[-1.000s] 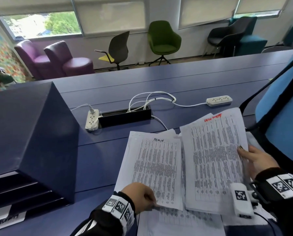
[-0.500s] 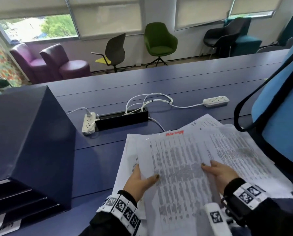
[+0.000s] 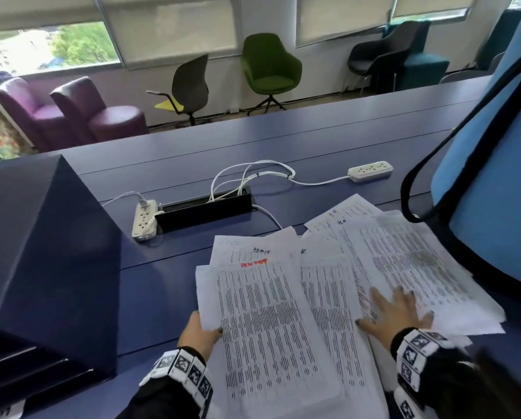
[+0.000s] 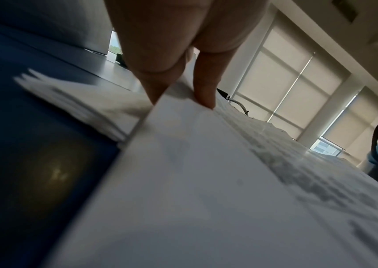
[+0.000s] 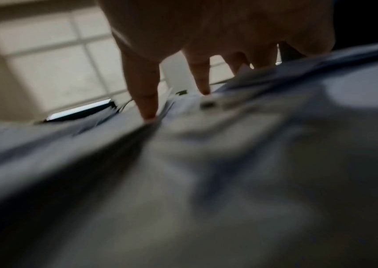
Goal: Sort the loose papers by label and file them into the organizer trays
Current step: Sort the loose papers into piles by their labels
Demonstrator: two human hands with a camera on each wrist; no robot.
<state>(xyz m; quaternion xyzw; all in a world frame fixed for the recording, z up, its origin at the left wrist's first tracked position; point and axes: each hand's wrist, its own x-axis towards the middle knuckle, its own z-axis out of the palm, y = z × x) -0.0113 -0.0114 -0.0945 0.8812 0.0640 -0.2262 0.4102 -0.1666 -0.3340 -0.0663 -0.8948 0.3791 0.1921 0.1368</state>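
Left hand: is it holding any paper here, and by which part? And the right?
The left hand pinches the red-marked sheet at its left edge, thumb on top. The right hand holds nothing; it presses flat on the right-hand papers.

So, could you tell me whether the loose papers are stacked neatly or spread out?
Spread out: the papers lie fanned in overlapping, skewed piles on the table.

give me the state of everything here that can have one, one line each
left hand: grips the left edge of the red-marked sheet
right hand: flat, fingers spread, pressing on the right paper pile
red-marked sheet: on top of the ADMIN sheet, held
ADMIN sheet: flat, mostly covered
right paper pile: fanned out, loose
organizer trays: slots open toward the person
left power strip: one plug in
right power strip: no plugs seen
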